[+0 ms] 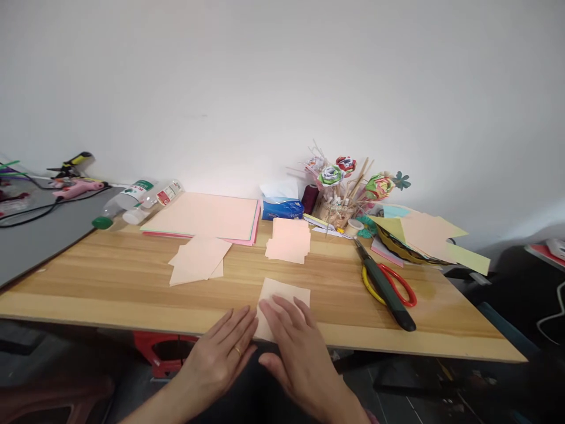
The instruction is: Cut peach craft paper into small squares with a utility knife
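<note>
A small pale pink sheet of paper [282, 288] lies at the table's front edge, partly covered by my fingers. My right hand [298, 341] rests on it with the fingers stretched out flat. At the sheet's left edge, my left hand [225, 347] lies with its fingers straight and side by side, a ring on one of them. Neither hand grips anything. Just beyond the hands sits a stack of similar pink paper squares [289, 240]. Several more loose pink squares [198, 260] overlap to the left.
Scissors [391, 288] with red and yellow handles lie at the right, a dark green tool across them. Large paper sheets [203, 215], a tissue pack [281, 209], paper flowers [332, 175] and a paper-filled basket [397, 247] line the back. Plastic bottles [132, 197] lie left.
</note>
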### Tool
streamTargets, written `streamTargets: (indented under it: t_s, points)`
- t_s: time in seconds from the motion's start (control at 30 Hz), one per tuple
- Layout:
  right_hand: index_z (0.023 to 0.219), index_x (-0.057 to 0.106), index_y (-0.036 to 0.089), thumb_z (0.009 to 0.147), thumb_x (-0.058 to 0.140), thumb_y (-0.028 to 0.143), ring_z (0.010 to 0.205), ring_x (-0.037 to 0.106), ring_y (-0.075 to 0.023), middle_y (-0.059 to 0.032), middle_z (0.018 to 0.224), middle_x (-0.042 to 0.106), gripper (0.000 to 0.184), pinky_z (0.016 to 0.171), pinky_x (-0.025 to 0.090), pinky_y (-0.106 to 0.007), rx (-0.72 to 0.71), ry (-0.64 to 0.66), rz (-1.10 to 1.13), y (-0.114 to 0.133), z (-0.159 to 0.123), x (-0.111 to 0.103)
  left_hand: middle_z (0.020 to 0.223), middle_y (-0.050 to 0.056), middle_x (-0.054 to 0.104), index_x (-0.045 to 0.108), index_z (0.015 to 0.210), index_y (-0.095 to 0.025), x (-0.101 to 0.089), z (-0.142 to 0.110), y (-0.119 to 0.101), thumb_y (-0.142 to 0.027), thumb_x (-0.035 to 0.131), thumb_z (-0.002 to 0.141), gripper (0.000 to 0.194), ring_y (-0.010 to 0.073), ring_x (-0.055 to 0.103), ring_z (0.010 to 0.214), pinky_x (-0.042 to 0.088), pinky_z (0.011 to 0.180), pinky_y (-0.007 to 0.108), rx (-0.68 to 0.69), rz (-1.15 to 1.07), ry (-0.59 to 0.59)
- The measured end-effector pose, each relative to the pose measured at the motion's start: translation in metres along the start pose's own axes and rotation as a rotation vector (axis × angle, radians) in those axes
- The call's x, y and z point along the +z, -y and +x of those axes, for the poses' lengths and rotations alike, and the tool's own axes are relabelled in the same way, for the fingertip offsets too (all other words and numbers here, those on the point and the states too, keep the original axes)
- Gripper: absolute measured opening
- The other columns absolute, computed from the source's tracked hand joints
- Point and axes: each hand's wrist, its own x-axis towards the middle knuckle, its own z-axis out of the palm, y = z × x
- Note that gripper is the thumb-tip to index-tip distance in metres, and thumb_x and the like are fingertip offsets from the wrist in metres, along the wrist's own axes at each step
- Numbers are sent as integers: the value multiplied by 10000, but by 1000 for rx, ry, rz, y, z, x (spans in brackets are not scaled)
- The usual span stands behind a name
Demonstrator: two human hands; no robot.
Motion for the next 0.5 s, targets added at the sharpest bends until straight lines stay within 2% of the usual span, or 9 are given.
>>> streamTargets:
  t_s: [0.17, 0.37, 0.5]
  points:
    - [1315, 411, 120, 894, 446, 420, 1284, 364, -228, -103, 1274, 551, 518, 1074, 277, -479, -62, 100, 20, -9, 16, 8, 1096, 99, 670, 590, 1127, -78, 0, 2, 0, -131, 474, 883, 275, 202, 607, 1065, 408, 1022, 337, 25, 58, 12]
    - [1321, 409, 120, 933, 368, 342, 1293, 357, -235, -92, 1296, 537, 450, 1083, 233, -499, 81, 238, -19, -34, 24, 2, 1048, 94, 689, 618, 1052, -67, 4, 5, -5, -137, 510, 874, 220, 212, 637, 1010, 392, 1035, 358, -24, 73, -48]
    - [1301, 442, 129, 938, 356, 331, 1264, 401, -223, -94, 1256, 570, 425, 1076, 250, -492, 103, 295, -64, -46, 36, -3, 1065, 97, 683, 618, 1060, -67, 5, 3, -6, -126, 495, 879, 227, 216, 635, 1012, 399, 1027, 359, -32, 66, -47]
